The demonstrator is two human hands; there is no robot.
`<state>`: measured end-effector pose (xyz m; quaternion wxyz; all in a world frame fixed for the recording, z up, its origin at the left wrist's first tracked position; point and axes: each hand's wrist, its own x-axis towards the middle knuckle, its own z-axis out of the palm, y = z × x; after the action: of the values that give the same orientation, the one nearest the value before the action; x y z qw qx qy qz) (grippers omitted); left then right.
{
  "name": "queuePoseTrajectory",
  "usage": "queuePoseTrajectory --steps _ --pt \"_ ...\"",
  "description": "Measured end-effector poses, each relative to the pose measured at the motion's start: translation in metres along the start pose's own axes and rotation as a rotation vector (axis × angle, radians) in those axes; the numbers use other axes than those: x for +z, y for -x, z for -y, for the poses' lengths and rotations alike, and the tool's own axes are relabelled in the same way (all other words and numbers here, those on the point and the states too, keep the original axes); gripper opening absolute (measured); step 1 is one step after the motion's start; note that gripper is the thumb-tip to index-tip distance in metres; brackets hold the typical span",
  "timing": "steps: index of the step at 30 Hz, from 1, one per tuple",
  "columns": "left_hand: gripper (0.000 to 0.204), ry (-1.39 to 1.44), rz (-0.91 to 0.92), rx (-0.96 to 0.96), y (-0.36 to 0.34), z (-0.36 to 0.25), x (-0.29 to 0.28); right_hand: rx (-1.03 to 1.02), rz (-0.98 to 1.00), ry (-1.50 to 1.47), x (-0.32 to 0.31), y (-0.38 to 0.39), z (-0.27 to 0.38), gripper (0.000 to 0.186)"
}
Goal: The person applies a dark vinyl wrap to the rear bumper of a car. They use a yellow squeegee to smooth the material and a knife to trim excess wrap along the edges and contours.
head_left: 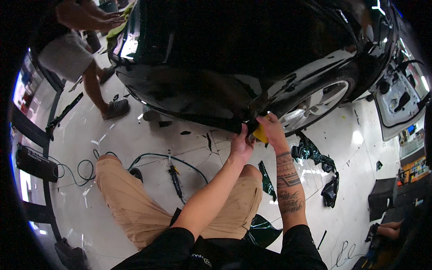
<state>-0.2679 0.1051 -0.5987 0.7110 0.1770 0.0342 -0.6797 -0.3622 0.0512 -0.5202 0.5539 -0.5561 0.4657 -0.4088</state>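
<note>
A glossy black car (193, 90) fills the upper middle, its bumper corner and wheel arch in front of me. My right hand (274, 130) is closed round a flat yellow piece that looks like a squeegee (260, 133), at the bumper's corner just ahead of the wheel (317, 104). Close beside it, my left hand (242, 145) is at the bumper's lower edge (211, 122), thumb up and fingers curled underneath. What lies between those fingers is dark and hard to make out.
Another person's hands (112, 20) rest on a yellow-green cloth (118, 29) at the car's far left. On the floor lie a torch-like tool (174, 175), a green hose (148, 155) and crumpled black film (315, 155). A detached car door (398, 101) stands at right.
</note>
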Motion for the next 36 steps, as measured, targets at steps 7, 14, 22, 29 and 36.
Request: queuePoseTrajectory --steps 7,14,22,29,36 --pt "0.028 -0.251 -0.044 0.015 -0.002 -0.01 -0.008 -0.05 -0.062 -0.033 -0.019 0.024 0.0 0.042" --pt "0.032 -0.225 -0.042 0.1 0.001 -0.015 -0.024 -0.351 -0.56 0.052 0.08 0.071 0.041 0.03" --pt "0.027 -0.568 0.166 -0.147 0.033 -0.043 -0.036 -0.16 -0.696 -0.257 0.066 0.023 0.023 0.03" --pt "0.028 -1.123 0.142 -0.07 0.108 -0.128 -0.045 -1.02 -0.768 0.414 0.073 0.076 0.184 0.037" --pt "0.029 -1.57 0.207 0.278 0.195 -0.208 0.02 -1.09 -0.58 1.297 0.13 0.062 0.118 0.058"
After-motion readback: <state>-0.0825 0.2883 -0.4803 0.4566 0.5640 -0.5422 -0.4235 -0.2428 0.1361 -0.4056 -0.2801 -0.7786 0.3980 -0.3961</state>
